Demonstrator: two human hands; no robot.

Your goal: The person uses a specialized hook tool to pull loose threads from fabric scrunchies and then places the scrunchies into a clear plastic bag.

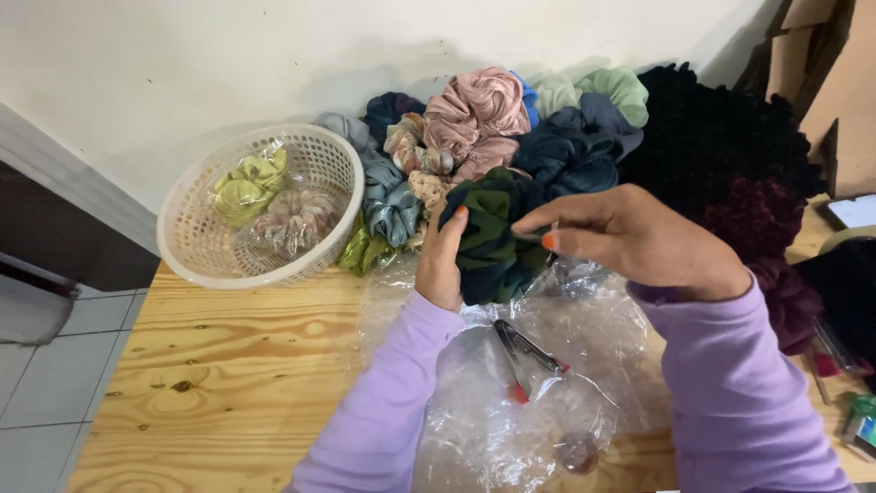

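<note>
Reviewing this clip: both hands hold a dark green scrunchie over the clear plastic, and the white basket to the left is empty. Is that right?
Not quite. The head view shows the white basket holds two bagged scrunchies. Left hand and right hand do hold the dark green scrunchie over the clear plastic.

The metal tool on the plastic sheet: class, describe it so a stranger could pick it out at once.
Start at the wooden table and find the crinkled clear plastic sheet spread between the person's two lilac sleeves. On it, below the dark green scrunchie held in both hands, lies the metal tool. Unlike the soft fabrics around, it is shiny, hard, red-tipped.
</note>
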